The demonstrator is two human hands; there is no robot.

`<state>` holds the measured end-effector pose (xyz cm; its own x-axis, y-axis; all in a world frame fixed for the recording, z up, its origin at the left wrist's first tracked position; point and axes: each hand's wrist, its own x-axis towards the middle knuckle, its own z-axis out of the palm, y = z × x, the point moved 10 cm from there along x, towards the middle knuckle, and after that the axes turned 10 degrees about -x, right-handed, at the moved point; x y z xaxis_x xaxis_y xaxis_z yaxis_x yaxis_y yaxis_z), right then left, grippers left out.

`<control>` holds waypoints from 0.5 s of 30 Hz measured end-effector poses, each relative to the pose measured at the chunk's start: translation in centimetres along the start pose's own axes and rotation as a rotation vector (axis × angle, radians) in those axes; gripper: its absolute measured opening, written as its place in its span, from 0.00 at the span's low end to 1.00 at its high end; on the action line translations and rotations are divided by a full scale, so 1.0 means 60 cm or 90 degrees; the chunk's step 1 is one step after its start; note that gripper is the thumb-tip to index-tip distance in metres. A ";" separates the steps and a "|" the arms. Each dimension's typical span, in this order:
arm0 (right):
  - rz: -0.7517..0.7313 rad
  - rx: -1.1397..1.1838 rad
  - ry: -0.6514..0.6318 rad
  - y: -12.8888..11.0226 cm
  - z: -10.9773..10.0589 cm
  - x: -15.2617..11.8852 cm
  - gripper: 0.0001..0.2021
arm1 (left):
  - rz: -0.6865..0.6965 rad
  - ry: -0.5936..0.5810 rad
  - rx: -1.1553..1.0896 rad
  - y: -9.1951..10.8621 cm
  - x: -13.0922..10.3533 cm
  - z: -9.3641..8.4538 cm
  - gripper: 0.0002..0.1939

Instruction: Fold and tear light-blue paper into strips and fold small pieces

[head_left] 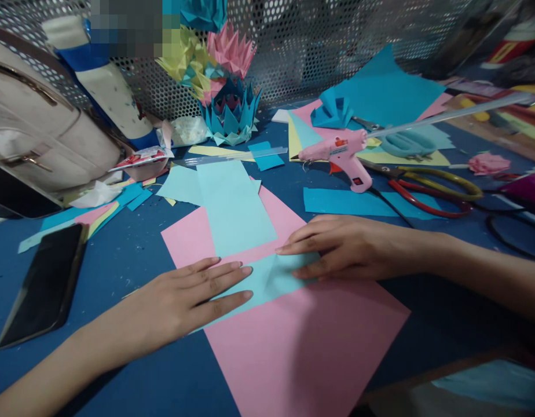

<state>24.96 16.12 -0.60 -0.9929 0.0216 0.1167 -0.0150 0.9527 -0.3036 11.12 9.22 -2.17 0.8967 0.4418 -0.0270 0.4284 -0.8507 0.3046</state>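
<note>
A light-blue paper strip (267, 277) lies across a large pink sheet of paper (337, 341) on the blue table. My left hand (193, 295) rests flat on the strip's left part, fingers stretched out. On the strip's right end lies my right hand (337, 243), its fingers extended and slightly apart, touching the paper. Beyond both hands, another light-blue paper piece (237, 208) overlaps the pink sheet. The strip's ends are partly hidden beneath my hands.
Behind my right hand are a pink glue gun (341, 153), red-and-yellow-handled scissors (432, 185) and a blue paper strip (332, 201). A phone (46, 278) lies at left, near a pale bag (41, 116). Folded-paper flowers (230, 110) stand by the perforated metal panel (289, 52).
</note>
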 end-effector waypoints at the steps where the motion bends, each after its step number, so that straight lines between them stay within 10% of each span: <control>1: 0.000 0.000 -0.001 0.000 0.000 0.000 0.16 | 0.001 0.002 -0.003 0.000 0.000 0.000 0.28; 15: -0.002 -0.012 0.009 -0.002 -0.001 0.000 0.16 | 0.002 -0.003 0.005 0.001 0.001 -0.001 0.28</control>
<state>24.98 16.03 -0.52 -0.9912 0.0222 0.1308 -0.0162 0.9584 -0.2850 11.21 9.25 -2.11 0.8987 0.4376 -0.0297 0.4259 -0.8546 0.2971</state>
